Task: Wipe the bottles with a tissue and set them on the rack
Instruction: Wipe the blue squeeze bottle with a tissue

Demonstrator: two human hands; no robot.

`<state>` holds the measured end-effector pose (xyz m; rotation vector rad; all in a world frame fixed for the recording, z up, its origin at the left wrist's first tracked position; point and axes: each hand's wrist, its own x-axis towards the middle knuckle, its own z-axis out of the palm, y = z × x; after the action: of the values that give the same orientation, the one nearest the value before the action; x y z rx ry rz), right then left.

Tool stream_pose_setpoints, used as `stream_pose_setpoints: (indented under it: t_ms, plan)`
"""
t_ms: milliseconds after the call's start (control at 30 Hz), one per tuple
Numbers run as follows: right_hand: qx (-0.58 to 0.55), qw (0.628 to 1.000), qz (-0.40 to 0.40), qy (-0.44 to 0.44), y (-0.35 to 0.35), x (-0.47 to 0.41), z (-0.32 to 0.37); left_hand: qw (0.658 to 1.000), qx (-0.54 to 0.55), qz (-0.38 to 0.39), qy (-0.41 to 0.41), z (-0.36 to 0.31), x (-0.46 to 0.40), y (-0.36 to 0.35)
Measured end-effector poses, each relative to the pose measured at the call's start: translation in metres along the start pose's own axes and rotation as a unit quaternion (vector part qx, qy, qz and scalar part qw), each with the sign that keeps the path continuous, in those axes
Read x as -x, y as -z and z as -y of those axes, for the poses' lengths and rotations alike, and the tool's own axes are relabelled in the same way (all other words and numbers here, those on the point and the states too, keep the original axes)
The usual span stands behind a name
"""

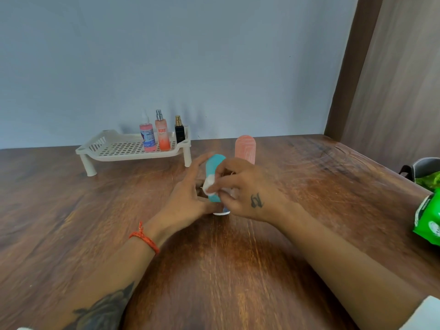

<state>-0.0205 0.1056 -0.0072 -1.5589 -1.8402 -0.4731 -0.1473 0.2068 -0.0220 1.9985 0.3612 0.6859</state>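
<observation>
A teal bottle (215,172) with a white base stands on the table at the centre. My left hand (188,198) holds its lower part from the left, fingers spread around it. My right hand (242,191) pinches a small white tissue (209,186) against the bottle's front. Behind it stands a peach-pink bottle (245,148), untouched. On the cream slotted rack (114,148) at the back left stand three bottles: a pink spray bottle (148,136), an orange mist bottle (162,134) and a small black perfume bottle (180,132).
A green packet (428,217) lies at the table's right edge, with a grey bag (421,167) behind it. A wooden panel (381,79) rises at the right. The rack's left half holds nothing.
</observation>
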Motion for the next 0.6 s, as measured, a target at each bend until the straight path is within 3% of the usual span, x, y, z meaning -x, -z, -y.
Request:
stream_pose_setpoints:
  t_ms: [100,200,400,600]
  plan:
    - [-0.010,0.997,0.079,0.001,0.005,0.001,0.004,1.000,-0.004,0.014,0.004,-0.001,0.000,0.001]
    - [0.006,0.997,0.072,0.017,0.005,0.000,0.005,1.000,0.001,0.011,0.005,-0.002,0.000,0.001]
    - [0.090,0.994,-0.048,0.032,-0.003,-0.008,-0.001,1.000,-0.019,0.002,-0.003,-0.001,-0.001,0.000]
    - [0.017,0.984,-0.156,-0.085,-0.004,-0.014,-0.010,0.999,-0.042,-0.001,-0.002,-0.001,-0.003,-0.001]
